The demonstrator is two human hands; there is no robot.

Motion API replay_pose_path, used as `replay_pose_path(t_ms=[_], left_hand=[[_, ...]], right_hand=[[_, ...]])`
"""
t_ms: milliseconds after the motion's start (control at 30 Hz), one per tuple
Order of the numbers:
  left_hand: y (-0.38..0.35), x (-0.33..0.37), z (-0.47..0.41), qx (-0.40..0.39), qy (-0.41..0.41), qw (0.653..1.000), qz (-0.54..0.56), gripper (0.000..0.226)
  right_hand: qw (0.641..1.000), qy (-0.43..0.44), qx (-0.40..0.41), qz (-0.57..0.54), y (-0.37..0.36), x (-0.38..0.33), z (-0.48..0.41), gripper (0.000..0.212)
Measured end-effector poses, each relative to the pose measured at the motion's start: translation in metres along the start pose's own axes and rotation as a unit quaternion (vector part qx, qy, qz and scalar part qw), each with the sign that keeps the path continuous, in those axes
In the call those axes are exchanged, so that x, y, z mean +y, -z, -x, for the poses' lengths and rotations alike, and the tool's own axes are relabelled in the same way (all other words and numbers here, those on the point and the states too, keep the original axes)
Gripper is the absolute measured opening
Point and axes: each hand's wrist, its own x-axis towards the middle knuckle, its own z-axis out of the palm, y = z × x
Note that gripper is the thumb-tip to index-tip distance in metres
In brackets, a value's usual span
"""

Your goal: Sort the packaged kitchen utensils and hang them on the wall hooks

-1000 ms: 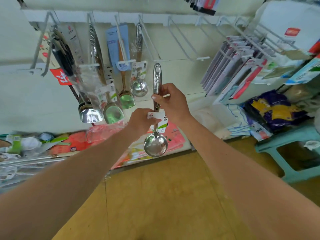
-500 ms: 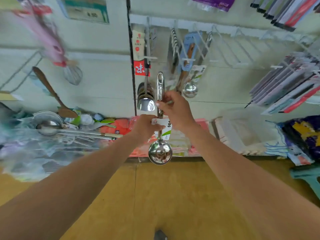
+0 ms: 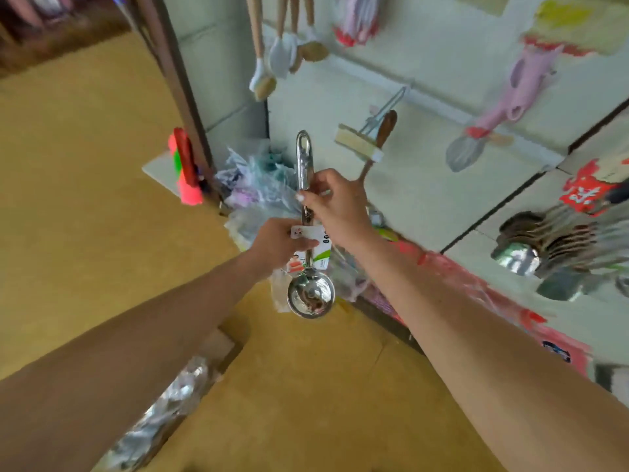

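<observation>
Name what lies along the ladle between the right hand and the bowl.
Head view: the label card sits on that stretch of the ladle, pinched by the left hand; the right hand grips higher up.

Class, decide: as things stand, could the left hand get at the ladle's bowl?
Probably yes: the left hand holds the label card just above the ladle's bowl, with nothing between them; it must let go first.

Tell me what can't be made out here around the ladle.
Head view only:
Print on the label: too small, partly under the left hand.
Middle of the ladle handle: covered by the right hand.
Hanging utensils at right: motion-blurred.
Shiny packet, lower left: blurred, partly behind the left arm.
</observation>
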Motion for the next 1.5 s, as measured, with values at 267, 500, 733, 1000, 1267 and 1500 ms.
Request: replay_pose_path(t_ms=[267, 500, 733, 1000, 1267, 1500], left_hand=[[0.151, -0.109, 0.036, 0.110, 0.089, 0.986, 0.092, 0.021], [0.228, -0.227, 0.072, 0.143, 0.188, 0.954, 0.185, 0.019], [0.239, -0.364, 0.103, 0.190, 0.280, 0.884, 0.323, 0.004], [0.206, -0.487, 0.108, 0.194, 0.356, 0.822, 0.400, 0.007], [0.184, -0.570, 0.096, 0.203, 0.412, 0.798, 0.391, 0.014], [0.182, -0.593, 0.084, 0.240, 0.465, 0.817, 0.242, 0.025]], right_hand=[[0.990, 0.029, -0.135, -0.013, -0.200, -0.056, -0.019, 0.022], [0.971, 0.029, -0.235, 0.018, -0.363, -0.058, 0.000, 0.017], [0.925, 0.031, -0.362, 0.108, -0.506, -0.008, 0.048, 0.014], [0.884, -0.005, -0.427, 0.192, -0.613, 0.092, 0.099, 0.008], [0.885, -0.099, -0.393, 0.230, -0.681, 0.176, 0.129, 0.031], [0.878, -0.062, -0.371, 0.296, -0.689, 0.183, 0.146, 0.033]])
